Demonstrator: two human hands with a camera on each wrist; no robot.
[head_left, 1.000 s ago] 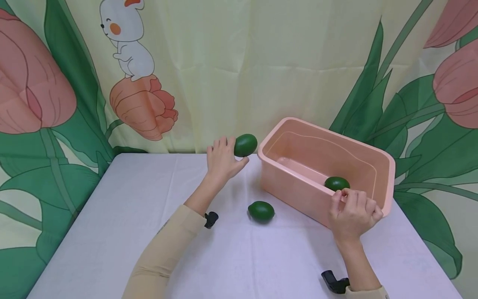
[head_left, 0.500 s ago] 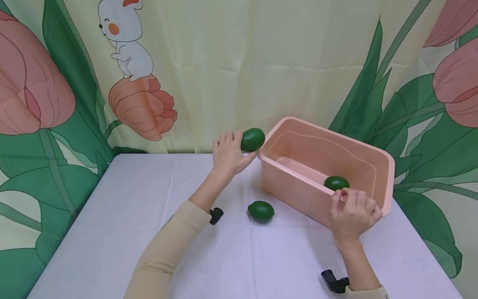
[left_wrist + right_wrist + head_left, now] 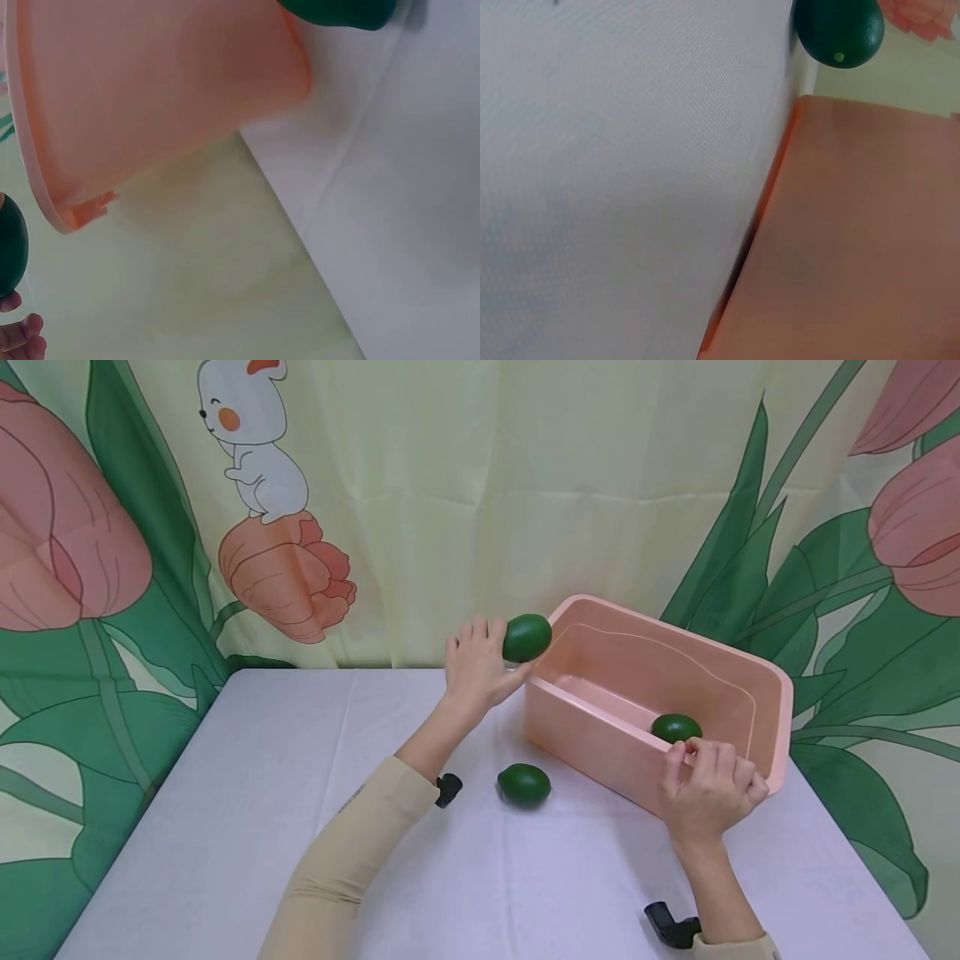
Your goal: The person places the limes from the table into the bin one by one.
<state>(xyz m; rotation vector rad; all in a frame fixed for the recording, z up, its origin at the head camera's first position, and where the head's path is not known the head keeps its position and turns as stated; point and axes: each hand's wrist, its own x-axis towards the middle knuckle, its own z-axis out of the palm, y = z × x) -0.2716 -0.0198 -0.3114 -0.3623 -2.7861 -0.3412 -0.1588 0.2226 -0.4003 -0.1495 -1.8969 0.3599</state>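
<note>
My left hand (image 3: 477,667) holds a dark green lime (image 3: 527,637) between thumb and fingers, raised at the left end of the pink plastic bin (image 3: 585,731). In the left wrist view this held lime (image 3: 11,244) shows at the left edge, with the fingertips (image 3: 22,335) below it. With curled fingers my right hand (image 3: 711,789) grips the bin's near rim towards its right end. A second lime (image 3: 677,727) lies inside the bin, its lower side hidden by the rim. On the cloth in front of the bin rests a third lime (image 3: 524,785).
A white cloth (image 3: 247,827) covers the table. Behind it hangs a pale yellow curtain (image 3: 540,485) printed with tulips, leaves and a rabbit. Small black devices (image 3: 448,790) are worn at both wrists. The bin's tall walls stand close to the table's back edge.
My left hand has carried its lime to the right and slightly up, from beside the bin to its left rim. The right hand, the bin and the other limes stay put.
</note>
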